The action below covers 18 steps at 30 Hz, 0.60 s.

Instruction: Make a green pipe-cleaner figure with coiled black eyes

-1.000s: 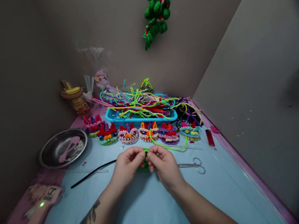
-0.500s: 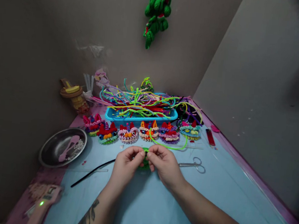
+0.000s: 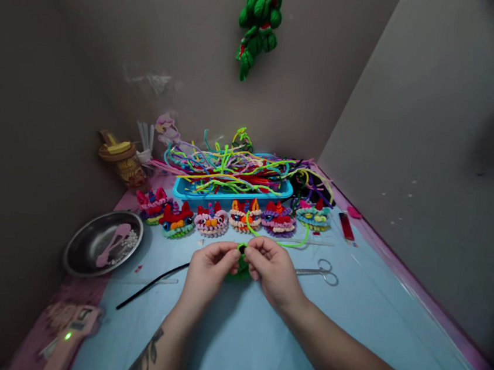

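Note:
Between my fingertips is a small green pipe-cleaner piece (image 3: 240, 269), with a bit of black at its top. My left hand (image 3: 212, 264) pinches its left side, thumb against forefinger. On the other side my right hand (image 3: 272, 270) pinches it near the black bit, fingers curled in. My fingers hide much of its shape. A black pipe cleaner (image 3: 152, 286) sticks out to the left from behind my left hand; its other end is hidden. A bright green pipe cleaner (image 3: 285, 245) curves across the table just beyond my hands. Scissors (image 3: 319, 272) lie right of my right hand, tips hidden.
Several colourful pipe-cleaner animal heads (image 3: 211, 219) stand in a row before a blue tray (image 3: 232, 196) heaped with pipe cleaners. At left are a metal bowl (image 3: 84, 244) with a pink scoop and white beads, and a pink hot glue gun (image 3: 74, 334). A red item (image 3: 347, 226) lies at right.
My fingertips have shifted slightly around the green piece, and the black bit at its top shows more clearly between them. Both hands keep their pinch.

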Each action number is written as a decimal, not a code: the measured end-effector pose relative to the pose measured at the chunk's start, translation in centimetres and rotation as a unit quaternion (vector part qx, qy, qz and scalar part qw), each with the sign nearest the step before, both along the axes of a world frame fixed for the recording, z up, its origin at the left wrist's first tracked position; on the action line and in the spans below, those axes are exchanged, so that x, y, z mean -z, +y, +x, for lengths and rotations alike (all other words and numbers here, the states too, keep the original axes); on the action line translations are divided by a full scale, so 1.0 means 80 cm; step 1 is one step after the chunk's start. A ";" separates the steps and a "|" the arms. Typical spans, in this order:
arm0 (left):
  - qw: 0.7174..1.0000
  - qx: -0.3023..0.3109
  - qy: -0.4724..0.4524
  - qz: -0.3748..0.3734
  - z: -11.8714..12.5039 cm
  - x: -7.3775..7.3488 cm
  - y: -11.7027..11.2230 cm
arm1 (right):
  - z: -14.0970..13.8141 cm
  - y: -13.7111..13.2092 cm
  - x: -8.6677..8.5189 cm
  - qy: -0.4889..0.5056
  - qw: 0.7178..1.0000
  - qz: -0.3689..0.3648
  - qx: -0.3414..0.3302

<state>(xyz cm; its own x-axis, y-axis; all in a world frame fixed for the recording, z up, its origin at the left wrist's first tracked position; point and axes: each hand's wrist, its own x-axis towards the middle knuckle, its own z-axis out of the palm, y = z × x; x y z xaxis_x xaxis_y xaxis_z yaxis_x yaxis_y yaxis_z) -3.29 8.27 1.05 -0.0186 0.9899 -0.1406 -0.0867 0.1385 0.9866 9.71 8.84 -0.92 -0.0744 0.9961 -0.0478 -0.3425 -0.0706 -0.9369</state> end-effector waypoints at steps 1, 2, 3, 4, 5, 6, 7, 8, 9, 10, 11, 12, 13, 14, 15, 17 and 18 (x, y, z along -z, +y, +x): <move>1.000 0.001 -0.001 -0.003 0.001 0.001 0.000 | 0.000 0.000 -0.001 0.008 1.000 -0.005 0.006; 1.000 0.001 -0.001 -0.006 0.002 0.001 0.000 | 0.000 0.000 -0.003 0.015 1.000 -0.009 0.011; 1.000 0.001 0.001 -0.009 0.003 0.001 -0.001 | -0.001 0.000 -0.004 0.019 1.000 -0.011 0.016; 1.000 0.001 0.003 -0.011 0.003 0.001 -0.001 | -0.001 0.000 -0.004 0.021 1.000 -0.012 0.018; 1.000 0.002 0.006 -0.011 0.004 0.001 -0.002 | -0.001 0.000 -0.005 0.020 1.000 -0.013 0.018; 1.000 0.001 0.010 -0.010 0.005 0.000 -0.003 | -0.002 -0.001 -0.005 0.019 1.000 -0.013 0.017; 1.000 0.000 0.014 -0.007 0.006 -0.001 -0.003 | -0.002 -0.001 -0.004 0.017 1.000 -0.013 0.015; 1.000 -0.002 0.018 -0.004 0.006 -0.001 -0.004 | -0.002 -0.001 -0.004 0.016 1.000 -0.013 0.013; 1.000 -0.002 0.022 0.000 0.006 -0.002 -0.004 | -0.003 -0.002 -0.003 0.015 1.000 -0.013 0.011; 1.000 -0.001 0.027 0.004 0.006 -0.002 -0.005 | -0.003 -0.002 -0.003 0.015 1.000 -0.013 0.010; 0.999 0.001 0.031 0.007 0.006 -0.002 -0.005 | -0.003 -0.002 -0.002 0.015 1.000 -0.013 0.009; 0.999 0.004 0.035 0.011 0.006 -0.002 -0.005 | -0.004 -0.003 -0.002 0.016 1.000 -0.014 0.007; 0.999 0.007 0.039 0.014 0.006 -0.001 -0.005 | -0.004 -0.003 -0.002 0.017 1.000 -0.014 0.005; 0.999 0.009 0.043 0.016 0.005 -0.001 -0.005 | -0.004 -0.003 -0.002 0.017 1.000 -0.013 0.004; 0.999 0.011 0.046 0.017 0.005 -0.001 -0.005 | -0.004 -0.003 -0.002 0.017 1.000 -0.012 0.003; 0.998 0.013 0.052 0.019 0.005 -0.002 -0.005 | -0.004 -0.003 -0.003 0.015 1.000 -0.010 0.002; 0.998 0.013 0.053 0.020 0.005 -0.002 -0.005 | -0.004 -0.003 -0.003 0.014 1.000 -0.010 0.002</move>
<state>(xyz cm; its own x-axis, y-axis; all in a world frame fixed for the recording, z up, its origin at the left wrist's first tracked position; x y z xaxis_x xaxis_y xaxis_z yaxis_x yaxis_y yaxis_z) -2.88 7.88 1.24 -0.0061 0.9950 -0.1000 0.0220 0.1001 0.9947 9.39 8.62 -0.68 -0.0712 0.9953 -0.0659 -0.3684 -0.0876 -0.9255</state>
